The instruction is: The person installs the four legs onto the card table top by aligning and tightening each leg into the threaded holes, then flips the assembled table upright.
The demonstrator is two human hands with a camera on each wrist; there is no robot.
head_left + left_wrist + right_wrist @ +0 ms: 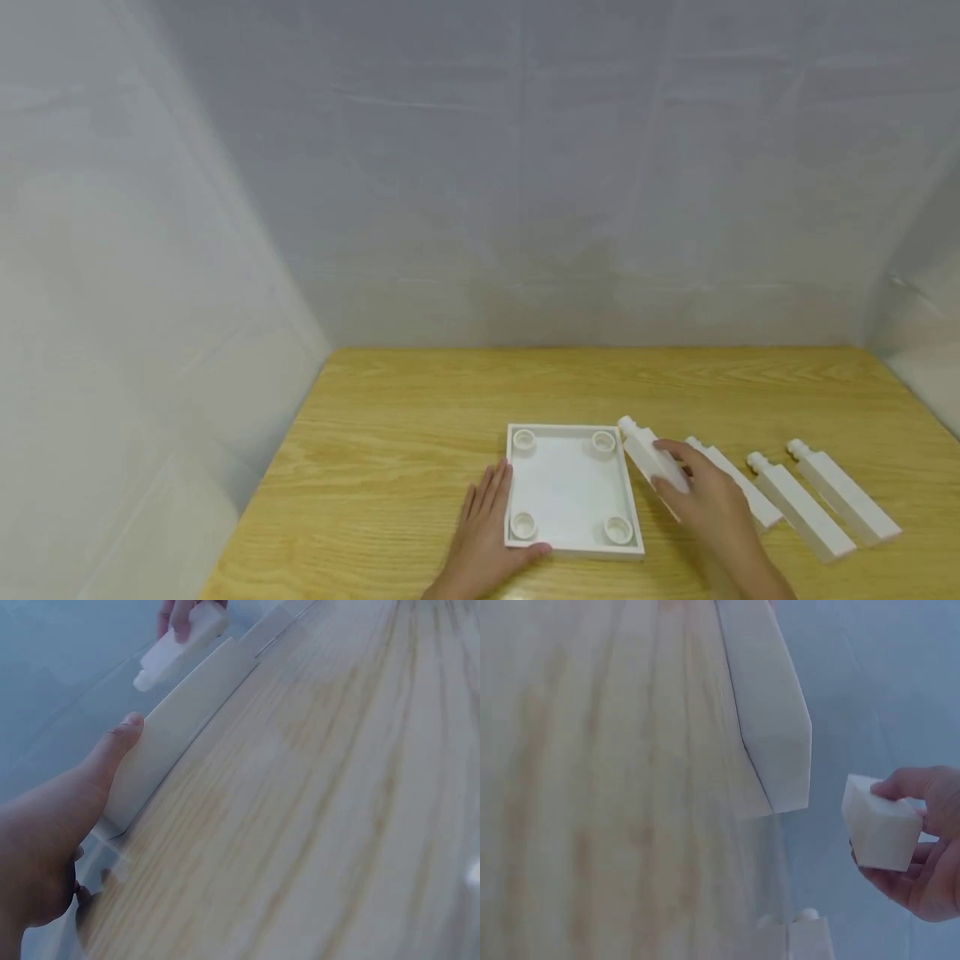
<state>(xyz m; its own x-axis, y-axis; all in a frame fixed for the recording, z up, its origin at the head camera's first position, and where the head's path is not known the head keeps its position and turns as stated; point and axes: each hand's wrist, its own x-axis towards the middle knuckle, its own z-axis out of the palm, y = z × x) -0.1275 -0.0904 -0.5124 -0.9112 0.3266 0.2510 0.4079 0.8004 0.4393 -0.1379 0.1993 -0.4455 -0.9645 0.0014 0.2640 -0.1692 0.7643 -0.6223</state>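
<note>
A white square tabletop panel (572,490) lies with its rim up, a round socket in each corner. My left hand (483,533) rests against its left side with straight fingers, the thumb at the near edge. In my right hand (708,500) is a white square table leg (651,457), gripped between thumb and fingers. The leg's narrow round end points up and left, close to the panel's far right corner. The right wrist view shows the leg's square end (889,832) held clear of the table.
Three more white legs, the nearest (742,487) partly behind my right hand, then a middle one (802,508) and an outer one (847,492), lie slanted on the wooden table (390,433). Pale sheeting (480,208) hangs behind the table and at both sides.
</note>
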